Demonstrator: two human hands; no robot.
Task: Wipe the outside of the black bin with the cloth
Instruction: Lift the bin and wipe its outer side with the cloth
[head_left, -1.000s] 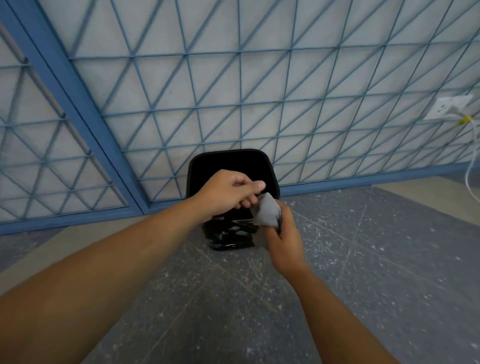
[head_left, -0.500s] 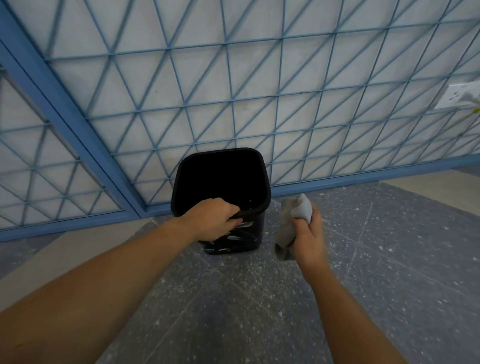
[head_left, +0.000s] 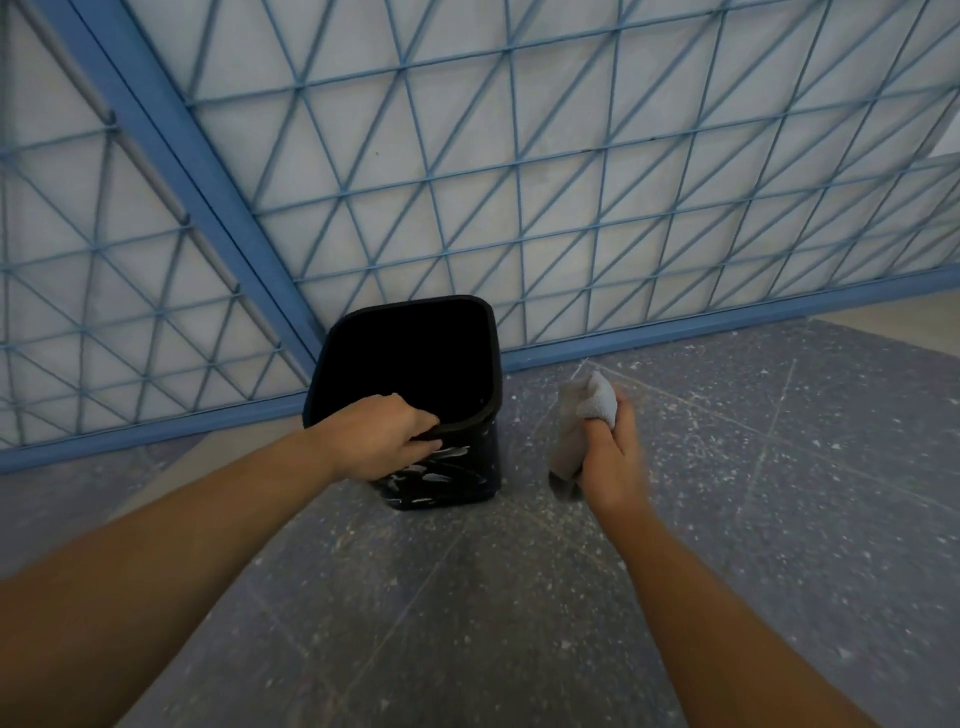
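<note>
A pale wall panel (head_left: 467, 156) overlaid with a blue lattice of crossing bars fills the upper part of the view, divided by a thick blue diagonal beam (head_left: 171, 156) and closed off below by a blue base rail (head_left: 727, 317). Beneath it lies a dark grey speckled floor (head_left: 519, 597), scratched with pale lines, with lighter beige strips (head_left: 904, 317) at the far right and left edges. The black bin (head_left: 457, 470) stands upright on this floor, close against the base rail, mouth open toward me; its near outer face carries white smears. My left hand (head_left: 371, 441) grips the bin's near rim, fingers curled over the edge into the opening. My right hand (head_left: 610, 460) is off to the right of the bin, apart from it, and closed round the cloth (head_left: 582, 421). The cloth is grey-white, bunched above my fingers, with a loose end hanging down beside my palm, clear of the bin wall.
</note>
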